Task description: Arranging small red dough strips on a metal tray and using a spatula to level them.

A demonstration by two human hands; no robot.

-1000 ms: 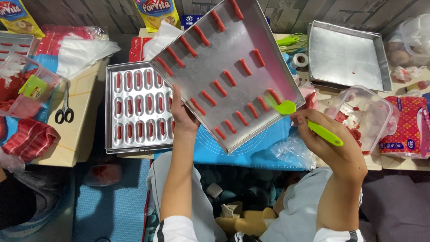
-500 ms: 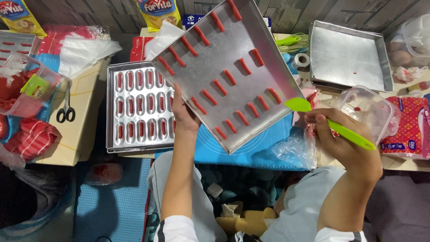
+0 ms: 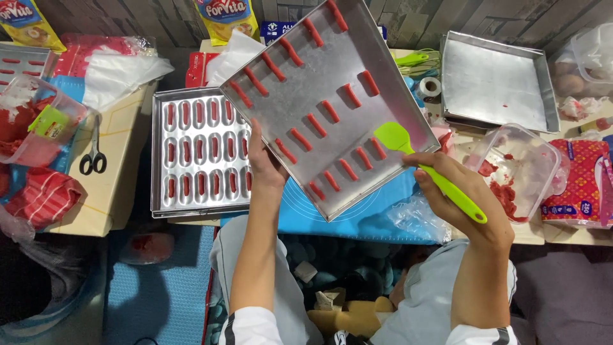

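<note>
My left hand [image 3: 263, 165] grips the lower left edge of a tilted metal tray [image 3: 348, 83] and holds it up above the table. Several short red strips [image 3: 316, 124] lie in rows on the tray. In my right hand [image 3: 461, 199] is a bright green silicone spatula [image 3: 429, 169], whose blade rests on the tray's lower right part among the strips. To the left of my left hand, flat on the table, lies a metal mould pan [image 3: 196, 153] with rows of oval cups holding red filling.
An empty square metal pan [image 3: 495, 83] sits at the back right. A clear plastic tub [image 3: 520, 171] smeared with red stands right of my right hand. Scissors [image 3: 94, 150] lie on the left table, near another tub [image 3: 32, 124]. A blue mat [image 3: 357, 214] covers the table front.
My right hand has swung the spatula back left, and its blade now lies on the tray's lower right part. The tray is still tilted in my left hand.
</note>
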